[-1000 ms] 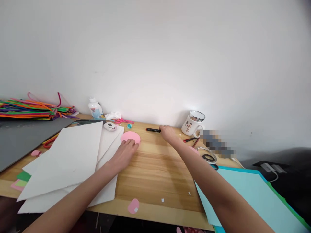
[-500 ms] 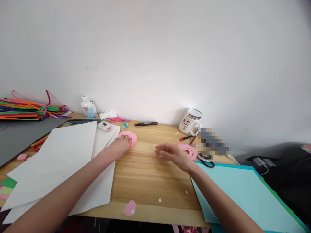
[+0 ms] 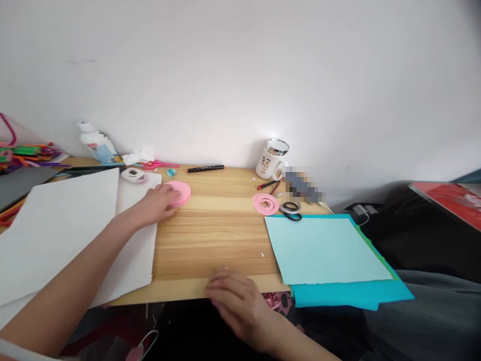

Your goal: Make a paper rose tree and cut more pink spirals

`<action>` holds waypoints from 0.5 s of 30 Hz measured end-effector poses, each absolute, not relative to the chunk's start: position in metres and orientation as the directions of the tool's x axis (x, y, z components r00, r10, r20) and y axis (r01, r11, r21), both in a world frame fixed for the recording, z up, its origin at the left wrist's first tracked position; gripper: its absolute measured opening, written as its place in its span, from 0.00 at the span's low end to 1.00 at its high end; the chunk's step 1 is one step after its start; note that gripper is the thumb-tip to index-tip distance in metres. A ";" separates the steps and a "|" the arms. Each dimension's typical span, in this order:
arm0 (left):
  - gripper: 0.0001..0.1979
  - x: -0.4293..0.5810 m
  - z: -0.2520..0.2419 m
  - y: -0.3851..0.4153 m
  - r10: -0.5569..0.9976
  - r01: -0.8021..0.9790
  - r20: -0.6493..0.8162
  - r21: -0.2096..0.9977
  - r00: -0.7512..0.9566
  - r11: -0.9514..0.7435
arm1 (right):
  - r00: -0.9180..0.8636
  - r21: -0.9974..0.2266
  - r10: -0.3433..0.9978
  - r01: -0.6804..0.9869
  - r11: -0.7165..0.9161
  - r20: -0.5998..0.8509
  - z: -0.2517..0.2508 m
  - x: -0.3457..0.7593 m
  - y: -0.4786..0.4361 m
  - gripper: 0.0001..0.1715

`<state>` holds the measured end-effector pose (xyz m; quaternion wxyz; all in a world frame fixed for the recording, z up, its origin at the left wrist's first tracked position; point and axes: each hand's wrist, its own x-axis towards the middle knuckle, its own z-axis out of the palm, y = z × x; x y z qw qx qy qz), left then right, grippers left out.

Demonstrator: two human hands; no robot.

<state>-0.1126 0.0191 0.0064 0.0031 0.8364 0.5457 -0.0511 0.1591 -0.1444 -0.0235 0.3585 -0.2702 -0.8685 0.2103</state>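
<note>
My left hand (image 3: 155,203) lies on the wooden table (image 3: 218,235) with its fingers stretched flat onto the near-left edge of a pink paper disc (image 3: 181,192). Its forearm crosses large white sheets (image 3: 56,225). At the table's front edge my right hand (image 3: 235,300) has its fingers curled together, and whatever lies under them is hidden. A pink paper spiral (image 3: 265,204) sits to the right of centre, apart from both hands.
Black-handled scissors (image 3: 291,209) lie beside the spiral. Light blue paper (image 3: 323,248) rests on darker blue sheets at the right. A white mug (image 3: 271,159), black marker (image 3: 205,169), glue bottle (image 3: 95,143) and coloured pipe cleaners (image 3: 26,150) line the wall.
My right hand left the black marker at the back and drew down to the table's front edge. The left hand stayed on the pink disc. The view swung right.
</note>
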 end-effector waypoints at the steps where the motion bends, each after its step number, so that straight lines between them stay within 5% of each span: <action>1: 0.13 -0.115 0.005 0.022 0.912 0.913 -0.077 -0.027 0.403 -0.406 | -0.503 -0.540 0.688 0.428 0.725 0.523 -0.025 0.166 -0.143 0.18; 4: 0.17 -0.119 0.002 0.032 0.911 0.913 -0.070 0.016 0.407 -0.407 | -0.407 -0.449 0.759 0.627 0.637 0.508 -0.041 0.185 -0.150 0.22; 7: 0.14 -0.121 0.002 0.038 0.899 0.898 -0.059 -0.048 0.434 -0.437 | -0.629 -0.443 0.552 0.342 0.829 0.548 -0.064 0.199 -0.169 0.19; 10: 0.11 -0.120 0.003 0.038 0.868 0.851 -0.069 -0.172 0.492 -0.496 | -0.683 -0.550 0.598 0.334 0.766 0.418 -0.081 0.214 -0.182 0.14; 15: 0.10 -0.113 0.000 0.033 0.834 0.772 -0.098 -0.333 0.543 -0.541 | -0.753 -0.605 0.651 0.566 0.560 -0.101 -0.107 0.238 -0.184 0.28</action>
